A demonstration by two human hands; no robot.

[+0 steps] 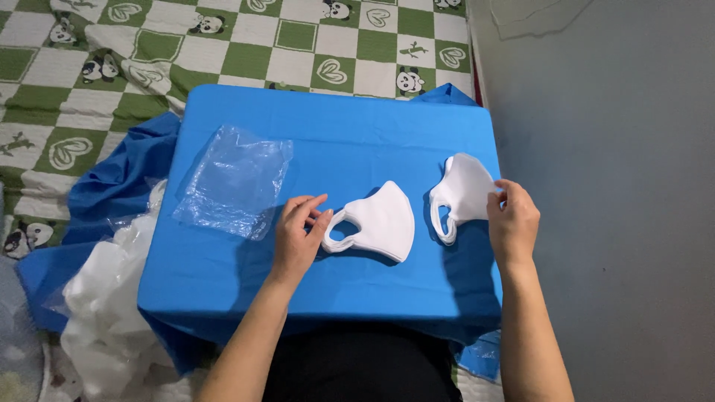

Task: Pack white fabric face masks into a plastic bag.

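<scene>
Two white folded face masks lie on a blue cloth-covered surface [223,275]. The nearer mask [383,222] sits in the middle; my left hand [298,234] pinches its ear loop at the left end with thumb and fingers. The second stack of masks [463,192] lies to the right, partly lifted at its right edge, where my right hand [512,219] grips it. A pile of clear plastic sleeves [234,182] lies flat on the blue surface, left of my left hand.
A heap of white masks in clear plastic [104,313] lies off the left edge. A green and white checked sheet with panda prints [223,45] covers the bed behind. A grey floor [611,186] runs along the right.
</scene>
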